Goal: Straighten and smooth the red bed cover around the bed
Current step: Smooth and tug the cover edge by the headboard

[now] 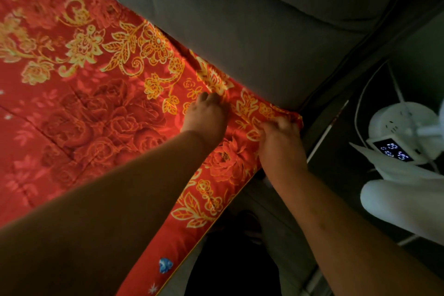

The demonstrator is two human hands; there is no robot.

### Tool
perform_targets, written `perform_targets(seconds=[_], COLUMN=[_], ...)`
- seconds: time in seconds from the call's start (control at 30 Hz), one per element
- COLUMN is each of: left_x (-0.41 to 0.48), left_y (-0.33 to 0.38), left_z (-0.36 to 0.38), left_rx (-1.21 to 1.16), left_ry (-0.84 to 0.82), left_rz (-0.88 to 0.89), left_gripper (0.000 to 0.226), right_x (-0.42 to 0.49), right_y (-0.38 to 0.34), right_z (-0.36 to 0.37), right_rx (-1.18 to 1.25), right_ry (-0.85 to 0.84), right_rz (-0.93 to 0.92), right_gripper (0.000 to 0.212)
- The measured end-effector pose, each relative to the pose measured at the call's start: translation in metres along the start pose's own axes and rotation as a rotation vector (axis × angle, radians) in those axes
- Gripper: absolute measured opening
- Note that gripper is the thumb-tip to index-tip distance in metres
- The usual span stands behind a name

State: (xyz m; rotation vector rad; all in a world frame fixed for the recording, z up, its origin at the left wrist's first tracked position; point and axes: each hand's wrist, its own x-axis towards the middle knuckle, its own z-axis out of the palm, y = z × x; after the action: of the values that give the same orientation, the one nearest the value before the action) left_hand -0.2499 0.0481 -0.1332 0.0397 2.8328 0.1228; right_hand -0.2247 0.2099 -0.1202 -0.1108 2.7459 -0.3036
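The red bed cover (79,103) with gold flowers and leaves lies flat over the bed and fills the left half of the view. Its corner sits at the foot of the grey padded headboard (252,26). My left hand (206,115) rests on the cover near the headboard, fingers curled down into a fold of the cloth. My right hand (278,139) is closed on the cover's corner edge at the side of the bed. The fingertips of both hands are partly hidden in the fabric.
A white device with a lit digital display (394,151) and white cables stands on a dark surface to the right of the bed. A white object (403,202) lies in front of it. The floor below, between bed and side surface, is dark.
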Motion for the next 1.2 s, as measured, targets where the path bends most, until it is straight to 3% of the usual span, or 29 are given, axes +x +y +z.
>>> perform_targets(seconds=[0.1, 0.27, 0.37, 0.53, 0.7, 0.83, 0.93, 1.0, 1.07, 1.2], left_x=[-0.002, -0.01, -0.012, 0.014, 0.016, -0.003, 0.013, 0.022, 0.023, 0.002], left_y=[-0.004, -0.003, -0.003, 0.002, 0.02, 0.026, 0.031, 0.035, 0.035, 0.028], left_z=[0.008, 0.02, 0.023, 0.011, 0.027, 0.035, 0.029, 0.025, 0.022, 0.012], left_rx=[0.002, -0.002, -0.115, -0.37, -0.241, -0.16, -0.127, -0.103, -0.077, -0.121], left_ry=[0.071, 0.014, 0.061, 0.175, 0.084, -0.017, -0.122, -0.179, -0.207, -0.165], left_rz=[0.032, 0.068, 0.07, -0.116, 0.011, 0.054, 0.033, 0.026, 0.035, 0.038], left_gripper=[0.034, 0.053, 0.053, 0.04, 0.049, 0.059, 0.059, 0.06, 0.065, 0.069], right_x=[0.006, 0.0, -0.004, -0.001, 0.0, -0.002, -0.006, -0.008, -0.009, -0.011], right_y=[0.003, 0.001, 0.0, 0.002, 0.005, 0.001, -0.011, -0.012, -0.008, -0.019], right_z=[0.001, 0.006, 0.01, 0.017, 0.016, 0.017, 0.017, 0.02, 0.021, 0.014], right_rx=[-0.002, -0.057, -0.026, 0.096, 0.2, 0.114, 0.028, -0.019, -0.055, -0.076], right_ry=[0.019, 0.011, 0.076, 0.178, 0.255, 0.12, 0.025, -0.042, -0.098, -0.209], right_rz=[0.063, 0.089, 0.123, 0.083, 0.094, 0.133, -0.048, -0.121, -0.065, 0.152], right_gripper=[0.04, 0.049, 0.05, 0.052, 0.053, 0.061, 0.074, 0.072, 0.066, 0.086])
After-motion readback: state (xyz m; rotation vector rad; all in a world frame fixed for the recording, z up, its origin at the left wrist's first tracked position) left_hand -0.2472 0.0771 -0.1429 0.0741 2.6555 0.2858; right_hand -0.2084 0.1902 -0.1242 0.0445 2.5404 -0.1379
